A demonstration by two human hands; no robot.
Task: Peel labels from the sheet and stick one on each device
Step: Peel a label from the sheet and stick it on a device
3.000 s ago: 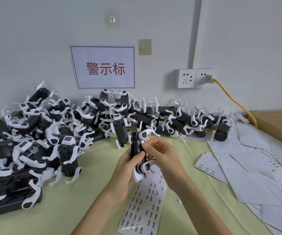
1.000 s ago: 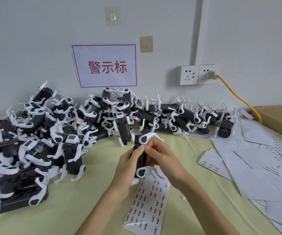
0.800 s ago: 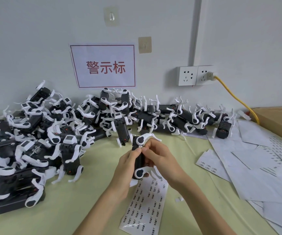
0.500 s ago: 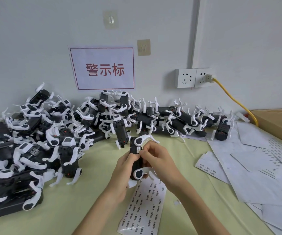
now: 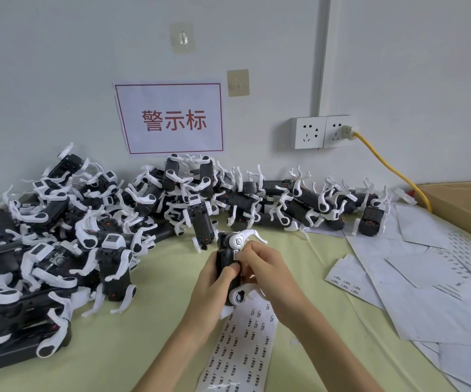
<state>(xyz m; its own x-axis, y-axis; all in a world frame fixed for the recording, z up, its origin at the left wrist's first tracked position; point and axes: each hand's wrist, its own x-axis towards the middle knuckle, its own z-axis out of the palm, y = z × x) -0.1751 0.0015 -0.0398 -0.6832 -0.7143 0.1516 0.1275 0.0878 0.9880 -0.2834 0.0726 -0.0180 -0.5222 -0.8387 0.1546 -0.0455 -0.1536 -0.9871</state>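
Head view: left hand (image 5: 210,281) grips device (image 5: 226,261), right hand (image 5: 268,271) pinching a barely visible label (image 5: 237,254).

Device (image 5: 227,264) now turned upright-ish in the left hand (image 5: 214,281), black side facing up instead of the white end seen three seconds back. Right hand (image 5: 265,267) shifted from the lower part up to the top edge, fingertips pressing a small white label (image 5: 237,253) there. Left thumb slid up alongside too.

Two hands (image 5: 214,281) — one label sheet (image 5: 242,349) — two sockets (image 5: 323,132)
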